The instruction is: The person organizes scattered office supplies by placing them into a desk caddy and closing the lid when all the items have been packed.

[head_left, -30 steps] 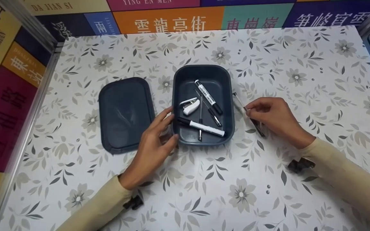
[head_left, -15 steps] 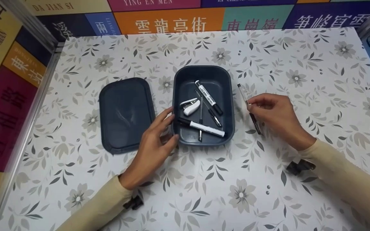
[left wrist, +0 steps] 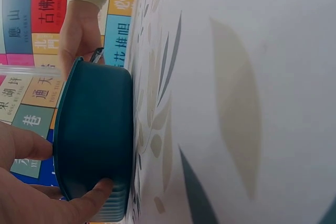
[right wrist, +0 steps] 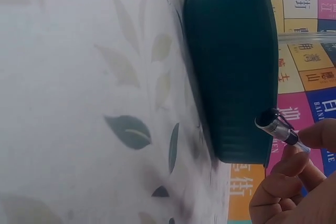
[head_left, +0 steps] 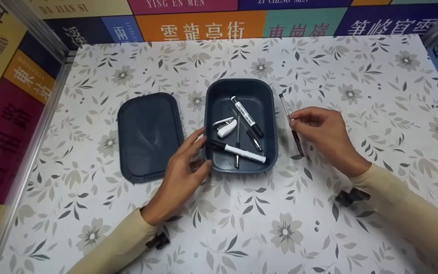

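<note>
My right hand (head_left: 319, 133) pinches a slim clear-barrelled pen (head_left: 283, 102) near its middle, close beside the right wall of a dark blue plastic box (head_left: 274, 125). In the right wrist view the pen's capped end (right wrist: 275, 126) points toward the camera, above the table. My left hand (head_left: 183, 171) rests its fingertips and thumb against the box's left side, fingers fairly straight. Inside the box lie a white stapler (head_left: 226, 127), a marker (head_left: 243, 112) with a white label, a second white marker (head_left: 245, 153) with a black cap, and two thin pens (head_left: 237, 133).
Left of the box lies its dark blue lid (head_left: 146, 133), flat on the table, with my left hand over its lower right edge. A floral cloth (head_left: 283, 232) covers the table. Panels with colourful lettering (head_left: 200, 26) stand along the back and sides.
My right hand has shifted slightly up and left with the pen, which now stands at a steeper angle in the head view. The left hand and box stay put.
</note>
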`<state>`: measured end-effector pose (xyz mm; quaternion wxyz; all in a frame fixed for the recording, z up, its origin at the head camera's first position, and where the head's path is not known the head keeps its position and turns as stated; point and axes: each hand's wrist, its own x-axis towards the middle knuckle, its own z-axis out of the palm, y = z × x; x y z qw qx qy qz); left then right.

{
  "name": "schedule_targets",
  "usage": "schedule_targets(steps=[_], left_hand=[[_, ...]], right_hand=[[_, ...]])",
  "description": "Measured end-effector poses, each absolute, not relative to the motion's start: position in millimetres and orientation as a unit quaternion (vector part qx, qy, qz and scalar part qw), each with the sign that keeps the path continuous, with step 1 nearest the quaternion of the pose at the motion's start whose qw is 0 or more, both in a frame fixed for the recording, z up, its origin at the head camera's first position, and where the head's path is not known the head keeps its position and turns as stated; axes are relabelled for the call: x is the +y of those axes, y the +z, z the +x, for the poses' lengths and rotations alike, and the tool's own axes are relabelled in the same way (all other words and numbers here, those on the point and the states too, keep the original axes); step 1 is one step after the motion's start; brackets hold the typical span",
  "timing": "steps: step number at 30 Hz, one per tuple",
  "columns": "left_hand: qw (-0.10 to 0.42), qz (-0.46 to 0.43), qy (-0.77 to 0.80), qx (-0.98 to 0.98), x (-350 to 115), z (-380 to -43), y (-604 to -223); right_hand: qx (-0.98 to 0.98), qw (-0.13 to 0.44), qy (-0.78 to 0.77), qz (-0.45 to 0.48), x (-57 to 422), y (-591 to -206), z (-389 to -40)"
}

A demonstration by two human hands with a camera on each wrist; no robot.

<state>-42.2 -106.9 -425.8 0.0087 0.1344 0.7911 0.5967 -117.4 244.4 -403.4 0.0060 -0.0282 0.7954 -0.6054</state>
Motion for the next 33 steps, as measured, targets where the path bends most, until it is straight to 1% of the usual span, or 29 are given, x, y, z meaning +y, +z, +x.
schedule_targets(steps=[25, 33], left_hand=[[0.006, 0.135, 0.599, 0.79, -107, -42, -427], [0.009, 0.135, 0.594, 0.793, -107, -42, -428]], right_hand=[[0.748, -0.012, -0.661, -0.065, 207, -392, -124], [0.748, -0.006, -0.659, -0.074, 194, -394, -128]])
